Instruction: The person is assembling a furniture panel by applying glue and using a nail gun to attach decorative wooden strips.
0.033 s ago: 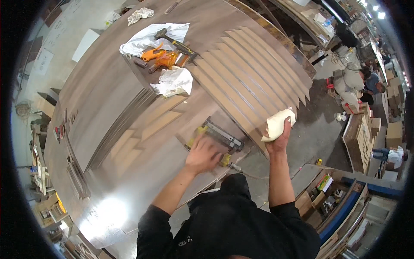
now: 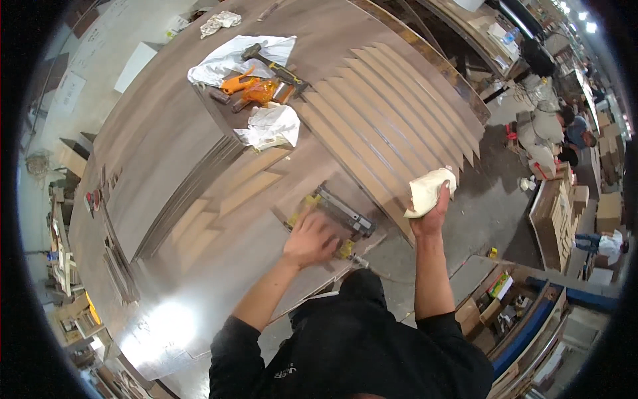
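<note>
My right hand (image 2: 429, 225) is closed round a folded cream cloth (image 2: 432, 189), held beside the right end of the slats. My left hand (image 2: 310, 239), blurred by motion, is palm down with its fingers spread. It is over or beside a black and yellow nail gun (image 2: 344, 214) lying on the table; whether it touches the tool I cannot tell. A hose fitting (image 2: 359, 261) leads off the tool toward me. Angled-end wood slats (image 2: 385, 120) lie side by side beyond the nail gun.
A brown-grey table (image 2: 159, 86) carries stacked panels (image 2: 174, 174), short wood pieces (image 2: 246, 191), white cloths (image 2: 272, 126), a hammer (image 2: 269, 64) and an orange tool (image 2: 258, 91). At right stand a parts-filled bench (image 2: 502, 302) and a wooden crate (image 2: 550, 216). Other people (image 2: 577, 130) are farther off.
The view has shifted very slightly, so the table and its things appear a little to the right. Both hands keep nearly the same places.
</note>
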`<state>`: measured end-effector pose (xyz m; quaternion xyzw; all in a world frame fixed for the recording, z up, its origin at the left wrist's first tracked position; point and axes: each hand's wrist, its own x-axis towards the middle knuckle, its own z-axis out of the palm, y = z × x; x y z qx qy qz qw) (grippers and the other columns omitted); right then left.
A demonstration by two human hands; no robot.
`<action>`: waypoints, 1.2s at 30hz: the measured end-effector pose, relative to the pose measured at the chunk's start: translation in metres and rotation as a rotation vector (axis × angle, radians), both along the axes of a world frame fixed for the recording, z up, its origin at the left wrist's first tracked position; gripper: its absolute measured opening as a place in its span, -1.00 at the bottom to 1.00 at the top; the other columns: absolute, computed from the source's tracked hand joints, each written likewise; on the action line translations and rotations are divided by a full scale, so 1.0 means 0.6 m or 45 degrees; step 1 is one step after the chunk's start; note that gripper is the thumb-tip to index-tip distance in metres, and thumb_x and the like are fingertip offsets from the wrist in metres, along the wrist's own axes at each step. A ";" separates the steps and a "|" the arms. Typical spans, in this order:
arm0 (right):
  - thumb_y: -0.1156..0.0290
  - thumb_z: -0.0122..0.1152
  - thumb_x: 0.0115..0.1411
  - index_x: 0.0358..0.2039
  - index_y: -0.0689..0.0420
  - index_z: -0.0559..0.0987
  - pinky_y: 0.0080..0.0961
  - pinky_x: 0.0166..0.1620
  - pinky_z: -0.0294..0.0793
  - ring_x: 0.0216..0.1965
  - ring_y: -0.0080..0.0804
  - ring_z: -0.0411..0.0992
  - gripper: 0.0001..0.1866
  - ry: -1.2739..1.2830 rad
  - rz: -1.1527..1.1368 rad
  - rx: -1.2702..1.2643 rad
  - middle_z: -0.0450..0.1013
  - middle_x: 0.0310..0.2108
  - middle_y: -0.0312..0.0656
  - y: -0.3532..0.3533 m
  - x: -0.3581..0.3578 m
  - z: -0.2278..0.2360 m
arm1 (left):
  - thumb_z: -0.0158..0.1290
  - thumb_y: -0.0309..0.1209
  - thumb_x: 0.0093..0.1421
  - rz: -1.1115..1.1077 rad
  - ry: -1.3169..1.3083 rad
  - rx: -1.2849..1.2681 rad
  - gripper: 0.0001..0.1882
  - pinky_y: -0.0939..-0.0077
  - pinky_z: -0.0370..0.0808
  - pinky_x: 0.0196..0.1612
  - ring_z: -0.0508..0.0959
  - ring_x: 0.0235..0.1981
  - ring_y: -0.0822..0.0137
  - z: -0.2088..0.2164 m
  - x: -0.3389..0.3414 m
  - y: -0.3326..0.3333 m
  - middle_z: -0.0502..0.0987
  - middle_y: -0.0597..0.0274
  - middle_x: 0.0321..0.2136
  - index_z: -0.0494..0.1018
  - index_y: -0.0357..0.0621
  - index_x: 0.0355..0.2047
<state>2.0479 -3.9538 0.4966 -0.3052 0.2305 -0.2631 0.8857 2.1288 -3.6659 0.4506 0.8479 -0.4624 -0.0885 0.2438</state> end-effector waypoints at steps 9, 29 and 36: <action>0.08 0.19 0.33 0.13 0.37 0.48 -0.36 0.08 0.39 0.03 -0.35 0.43 -0.40 0.670 0.100 -0.653 0.48 0.07 -0.03 0.004 0.235 -0.046 | 0.17 -0.24 0.15 0.748 -0.116 -0.015 -0.36 -0.13 0.14 0.32 0.27 0.24 -0.17 -0.024 0.012 0.147 0.24 -0.02 0.26 0.32 -0.11 0.23; 0.22 0.45 0.08 -0.24 0.26 0.66 -0.34 -0.11 0.51 -0.27 -0.21 0.60 -0.63 0.601 -0.052 -1.356 0.63 -0.30 -0.06 0.096 0.519 -0.063 | 0.19 -0.25 0.08 0.736 -0.109 -0.081 -0.47 -0.08 0.25 0.26 0.37 0.18 -0.05 -0.018 0.034 0.148 0.41 0.04 0.11 0.46 -0.13 0.07; 0.22 0.46 0.06 -0.22 0.29 0.65 -0.29 -0.12 0.52 -0.27 -0.15 0.59 -0.60 0.631 -0.075 -1.399 0.62 -0.32 0.02 0.073 0.495 -0.084 | 0.17 -0.25 0.11 0.732 -0.108 -0.071 -0.48 -0.07 0.25 0.26 0.36 0.19 -0.04 -0.016 0.032 0.145 0.40 0.05 0.12 0.45 -0.13 0.08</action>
